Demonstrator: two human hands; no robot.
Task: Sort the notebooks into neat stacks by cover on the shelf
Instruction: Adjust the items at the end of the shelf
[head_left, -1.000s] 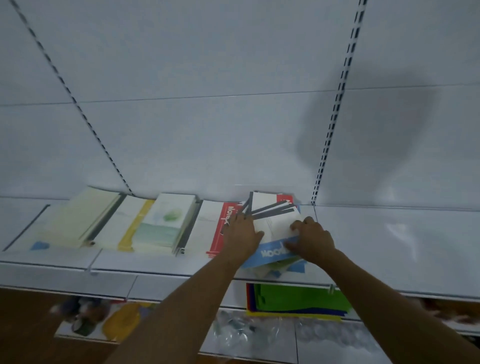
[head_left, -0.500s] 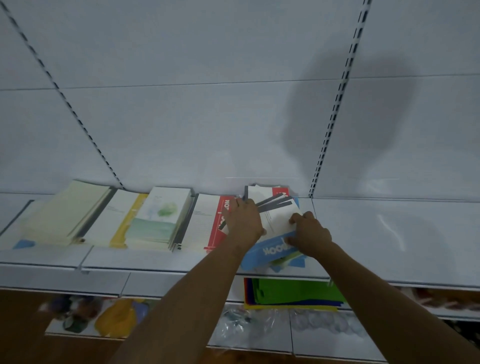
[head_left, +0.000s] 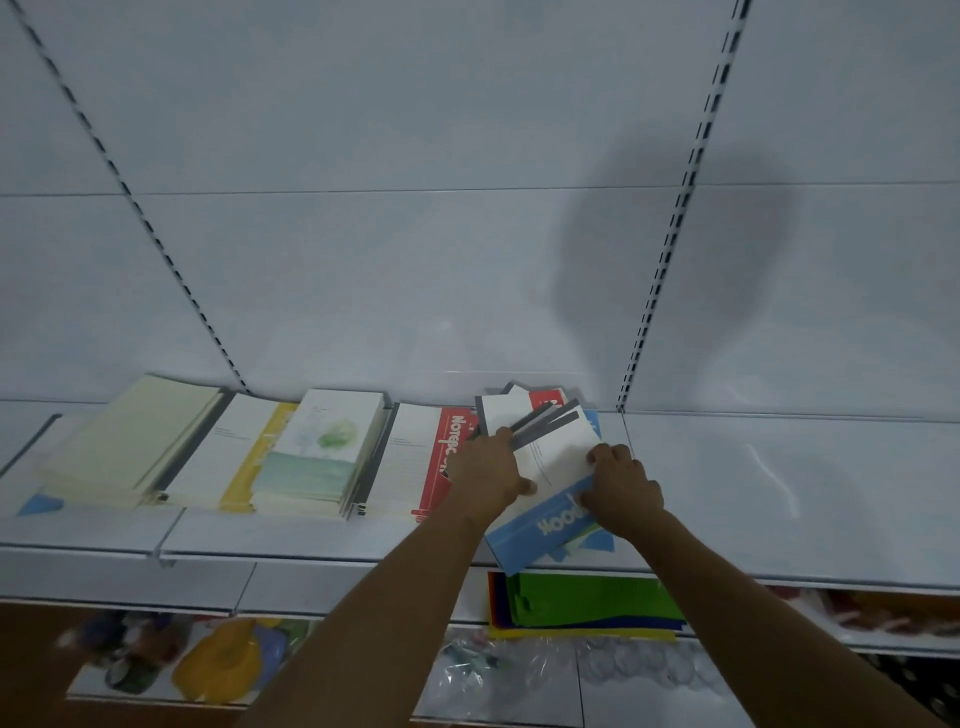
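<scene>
1. Head view: a person works a messy pile of notebooks at the middle of a white shelf, both arms stretched forward.
2. The left hand lies flat on the pile's left side, fingers spread over fanned grey-edged covers; it presses down more than it grips.
3. The right hand pinches the right edge of a white notebook on top of the pile, fingers curled over it.
4. Left of the pile sit sorted stacks: a red notebook just beside it, then a green-print stack, a yellow-spined one and a cream stack farthest off.
5. A blue notebook juts out of the pile past the shelf's front lip; a careless tug on the books above could likely tip it off the shelf.
6. The pile is skewed and loose, so lifting one cover may drag its neighbours and undo the red stack beside it.
7. The shelf is smooth white metal, backed by white panels with slotted uprights; a head-shaped shadow falls on the wall right of the pile.
8. Below the pile, a lower shelf holds green and coloured sheets and plastic-wrapped goods; the lighting is dim.
</scene>
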